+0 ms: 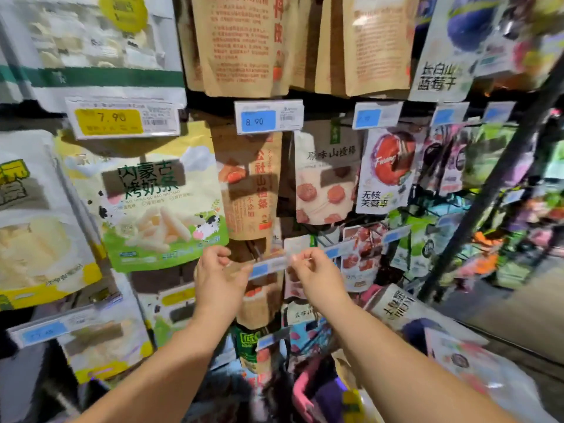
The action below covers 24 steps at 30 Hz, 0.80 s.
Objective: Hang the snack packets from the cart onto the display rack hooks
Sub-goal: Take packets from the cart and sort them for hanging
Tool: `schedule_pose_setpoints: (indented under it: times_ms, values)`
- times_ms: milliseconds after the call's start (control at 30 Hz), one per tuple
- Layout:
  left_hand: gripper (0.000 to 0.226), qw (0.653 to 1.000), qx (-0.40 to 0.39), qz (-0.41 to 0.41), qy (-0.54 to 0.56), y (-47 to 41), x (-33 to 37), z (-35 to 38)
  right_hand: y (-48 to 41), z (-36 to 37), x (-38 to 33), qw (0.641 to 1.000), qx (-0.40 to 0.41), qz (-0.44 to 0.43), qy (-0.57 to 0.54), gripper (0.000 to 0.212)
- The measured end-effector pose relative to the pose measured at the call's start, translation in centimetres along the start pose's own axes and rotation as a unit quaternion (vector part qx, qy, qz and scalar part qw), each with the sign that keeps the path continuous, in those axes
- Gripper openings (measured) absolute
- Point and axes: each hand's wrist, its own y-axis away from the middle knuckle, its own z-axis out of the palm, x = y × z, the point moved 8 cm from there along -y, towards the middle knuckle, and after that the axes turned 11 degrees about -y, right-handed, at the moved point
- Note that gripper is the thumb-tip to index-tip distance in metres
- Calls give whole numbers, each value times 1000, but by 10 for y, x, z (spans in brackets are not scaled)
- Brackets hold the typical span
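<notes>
Both your arms reach up to the middle of the rack (488,193).

- Left hand (213,276): fingers curled, thumb and forefinger closed at the left end of a price tag (268,265). The contact is blurred.
- Right hand (314,273): fingertips pinch the right end of the same price tag and the other fingers are tucked in. Neither hand holds a packet.
- The price tag is a clear strip with a blue patch towards its left. It tilts up to the right between your hands, in front of a brown packet (259,303) hanging behind it.

Snack packets fill the rack on all sides:
- A green-and-yellow packet (161,203) printed with white sticks and a cow hangs just above your left hand.
- A tall brown paper packet (250,184) with red writing hangs directly above the held tag.
- A white packet (326,178) showing red round slices hangs right of that one.
- A white packet with a red plum (387,169) hangs further right.
- Large brown pouches (241,44) hang along the top row.

A yellow 7.90 label (122,120) and a blue 8.90 label (268,117) sit on the rail between the rows.

Loose packets (464,358) lie low on the right, beyond your right forearm. What carries them cannot be made out. A pink object (302,389) shows at the bottom between your forearms, too blurred to identify.
</notes>
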Motion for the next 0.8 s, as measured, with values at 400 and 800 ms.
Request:
schedule_pose_setpoints:
  times_ms: [400, 800]
  values:
    - [35, 859, -497, 124, -2, 232, 57, 235, 146, -211, 199, 963, 176, 188, 83, 23]
    - [20, 809, -558, 142, -118, 304, 57, 289, 211, -305, 243, 933, 234, 211, 175, 22]
